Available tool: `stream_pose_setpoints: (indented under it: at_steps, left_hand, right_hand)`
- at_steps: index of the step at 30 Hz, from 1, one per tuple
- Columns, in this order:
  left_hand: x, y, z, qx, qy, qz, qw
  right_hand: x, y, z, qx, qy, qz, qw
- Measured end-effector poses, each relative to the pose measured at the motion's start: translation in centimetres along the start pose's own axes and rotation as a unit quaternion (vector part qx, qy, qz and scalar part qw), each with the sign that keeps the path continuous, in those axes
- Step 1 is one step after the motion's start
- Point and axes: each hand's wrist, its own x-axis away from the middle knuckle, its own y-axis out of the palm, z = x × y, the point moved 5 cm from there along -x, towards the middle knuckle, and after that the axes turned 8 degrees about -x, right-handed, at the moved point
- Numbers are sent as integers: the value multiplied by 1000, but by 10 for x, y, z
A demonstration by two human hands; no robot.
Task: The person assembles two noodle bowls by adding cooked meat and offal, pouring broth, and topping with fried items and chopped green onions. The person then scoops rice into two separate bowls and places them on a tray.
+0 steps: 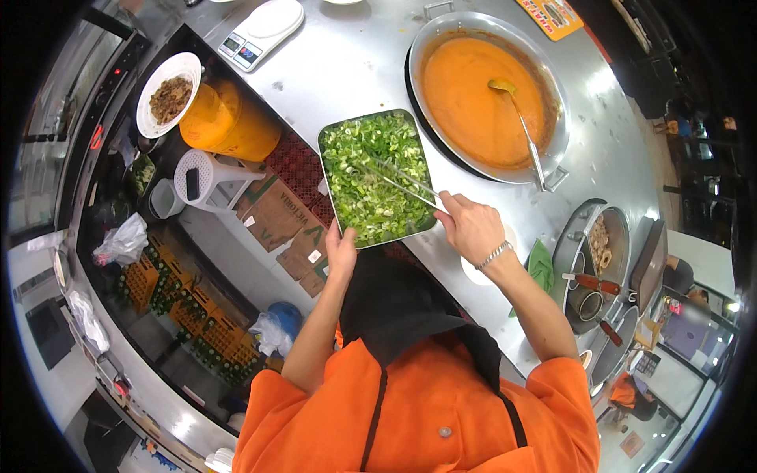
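Steel counter (303,83): tray (407,235) of chopped greens (367,154) straddles its edge. My left hand (341,251) holds the tray's near corner, my right hand (471,227) pinches tongs (414,195); a loosened left grip could spill everything.

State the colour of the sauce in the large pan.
The sauce is orange, clearest in head view.

I see a rectangular, silver metal tray (406,235) across the edge of the grey metal bench (311,83), its near-left part jutting beyond it. Finely chopped green and pale leafy stalks (369,206) fill it loosely. Slim silver metal tongs (415,195) slant in from the right, their tips blurred among the pieces.
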Motion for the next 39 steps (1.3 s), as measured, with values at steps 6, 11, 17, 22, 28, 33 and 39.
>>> stream_pose_setpoints:
  at_steps: [6, 11, 17, 22, 28, 33, 39]
  left_hand:
    - [-22, -3, 2, 25, 6, -6, 1000]
    - [-42, -4, 13, 115, -29, -67, 991]
    - [-55, -10, 19, 2, -56, -80, 995]
    - [-49, -7, 22, 22, -33, -53, 998]
    - [-20, -27, 30, 7, 14, -17, 1000]
    - [16, -10, 79, -13, 29, -14, 999]
    - [46, 16, 101, -51, 59, -81, 994]
  right_hand:
    - [32, -27, 3, -32, 39, 9, 999]
    - [14, 0, 12, -68, 31, 11, 997]
    - [41, -12, -10, -80, 36, 56, 995]
    - [38, 7, -3, -93, 61, -5, 994]
    - [87, -25, -16, -117, 75, 32, 990]
    - [122, -21, -21, -104, 69, 39, 991]
    - [135, -29, -12, -126, 57, 87, 987]
